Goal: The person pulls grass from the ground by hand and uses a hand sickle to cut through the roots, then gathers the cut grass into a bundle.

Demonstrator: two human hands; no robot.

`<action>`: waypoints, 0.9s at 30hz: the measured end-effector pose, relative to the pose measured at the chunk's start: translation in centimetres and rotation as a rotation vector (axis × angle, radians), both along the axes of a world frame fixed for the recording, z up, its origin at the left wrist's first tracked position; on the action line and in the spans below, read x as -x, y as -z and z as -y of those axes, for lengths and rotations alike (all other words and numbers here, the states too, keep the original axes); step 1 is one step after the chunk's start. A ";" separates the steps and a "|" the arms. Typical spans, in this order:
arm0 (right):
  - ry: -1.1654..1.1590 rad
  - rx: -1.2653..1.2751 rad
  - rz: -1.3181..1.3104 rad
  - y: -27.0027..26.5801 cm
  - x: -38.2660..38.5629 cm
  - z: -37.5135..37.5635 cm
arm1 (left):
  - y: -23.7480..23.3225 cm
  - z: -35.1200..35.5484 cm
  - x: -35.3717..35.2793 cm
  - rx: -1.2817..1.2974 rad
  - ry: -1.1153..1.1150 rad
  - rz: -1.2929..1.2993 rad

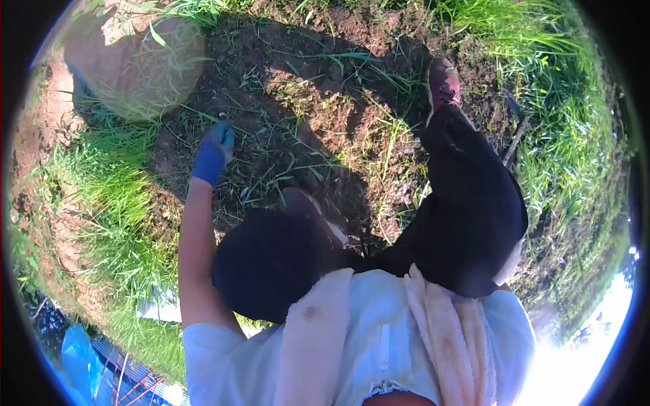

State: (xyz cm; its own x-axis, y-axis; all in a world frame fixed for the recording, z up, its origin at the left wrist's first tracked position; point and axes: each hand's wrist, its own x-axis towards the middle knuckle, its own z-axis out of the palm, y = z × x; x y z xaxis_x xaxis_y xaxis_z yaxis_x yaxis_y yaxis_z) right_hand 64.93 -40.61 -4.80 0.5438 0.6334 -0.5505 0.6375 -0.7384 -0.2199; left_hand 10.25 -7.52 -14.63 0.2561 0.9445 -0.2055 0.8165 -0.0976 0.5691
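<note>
My left hand (214,153), in a blue glove, reaches down to the shaded soil (261,128) at the upper left. Its fingers are curled together, and a small pale thing (223,116) shows near the fingertips; what they hold, if anything, is too small to make out. Cut grass blades lie on the dirt around it. My right hand does not show; the right arm disappears behind the dark-trousered leg (467,196). Beyond that leg a tool with a thin handle (516,140) lies at the grass edge.
A reddish shoe (444,84) stands on the soil, another (315,213) beside the bent left knee (271,264). A towel (315,331) hangs over my chest. Tall grass (562,135) grows right, more grass (122,176) left. A blue plastic bag (80,358) is at lower left.
</note>
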 end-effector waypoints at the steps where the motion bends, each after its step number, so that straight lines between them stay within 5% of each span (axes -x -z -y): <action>1: -0.023 0.015 -0.005 -0.5 0.6 -1.8 | 1.7 -2.5 -0.6 -0.159 0.084 -0.019; 4: -0.088 0.032 -0.019 -2.3 2.8 -7.2 | 3.7 -9.3 -3.7 -0.446 0.229 -0.139; 9: -0.163 0.046 -0.033 -6.1 6.2 -14.8 | 5.0 -13.3 -7.5 -0.552 0.273 -0.117; 14: -0.247 0.039 -0.042 -8.8 9.6 -21.5 | 8.5 -11.8 -6.1 -0.511 0.252 -0.105; 27: -0.434 0.012 -0.089 -11.1 12.8 -34.2 | 8.8 -12.1 -6.0 -0.551 0.223 -0.030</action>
